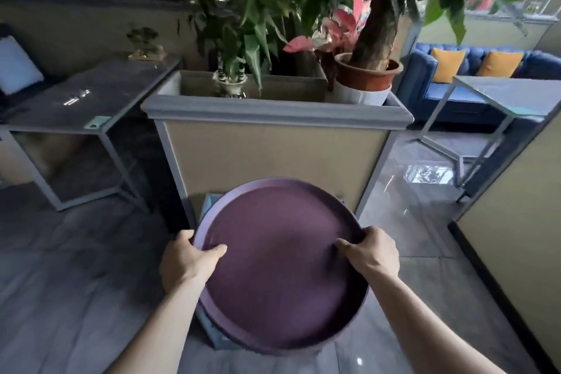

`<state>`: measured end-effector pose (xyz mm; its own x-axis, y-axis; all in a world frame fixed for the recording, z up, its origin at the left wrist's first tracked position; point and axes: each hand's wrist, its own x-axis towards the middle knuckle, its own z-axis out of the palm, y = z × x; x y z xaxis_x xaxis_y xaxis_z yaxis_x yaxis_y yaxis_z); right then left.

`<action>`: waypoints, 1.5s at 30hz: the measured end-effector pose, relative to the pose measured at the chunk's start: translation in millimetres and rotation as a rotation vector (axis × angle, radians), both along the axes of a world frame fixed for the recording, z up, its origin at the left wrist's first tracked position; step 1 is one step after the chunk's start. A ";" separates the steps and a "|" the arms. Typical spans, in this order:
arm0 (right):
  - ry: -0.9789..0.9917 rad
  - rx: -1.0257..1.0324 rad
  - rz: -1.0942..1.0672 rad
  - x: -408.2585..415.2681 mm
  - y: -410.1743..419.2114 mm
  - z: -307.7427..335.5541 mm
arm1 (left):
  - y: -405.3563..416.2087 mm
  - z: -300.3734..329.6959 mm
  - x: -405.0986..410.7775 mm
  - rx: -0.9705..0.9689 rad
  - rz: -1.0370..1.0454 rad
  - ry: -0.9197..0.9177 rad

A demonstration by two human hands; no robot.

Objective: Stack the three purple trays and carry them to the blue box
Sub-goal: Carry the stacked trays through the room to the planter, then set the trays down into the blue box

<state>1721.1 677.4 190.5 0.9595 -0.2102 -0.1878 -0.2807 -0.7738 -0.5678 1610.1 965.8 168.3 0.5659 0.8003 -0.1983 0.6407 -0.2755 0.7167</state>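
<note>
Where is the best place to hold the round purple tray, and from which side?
Grip the raised rim of the purple tray at two opposite points, from the left and right. Both hands do this now, thumbs inside. The tray is wide, flat and level, so two-sided support prevents tipping.

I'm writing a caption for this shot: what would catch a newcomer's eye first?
The round purple tray at bottom centre, gripped at its rim by the left hand and right hand. Bits of a blue box peek out beneath it. Behind stands a tall planter filled with leafy plants.

Grey tile floor (76,282): blue box (209,334), planter (273,155), tables.
</note>
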 end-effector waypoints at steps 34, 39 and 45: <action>0.297 -0.121 0.003 130.1 50.0 -214.8 | 36.0 -211.0 128.0 -0.030 -0.004 0.332; 0.290 -0.186 0.004 132.3 52.5 -220.6 | 34.6 -218.6 127.8 -0.005 -0.035 0.366; 0.250 -0.285 -0.021 133.1 54.5 -221.2 | 30.5 -219.0 129.2 0.008 -0.047 0.375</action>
<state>1854.2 731.9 -30.7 0.8863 -0.3070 -0.3466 -0.4009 -0.8835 -0.2423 1739.3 996.3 -50.7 0.4910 0.7777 -0.3925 0.8447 -0.3149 0.4327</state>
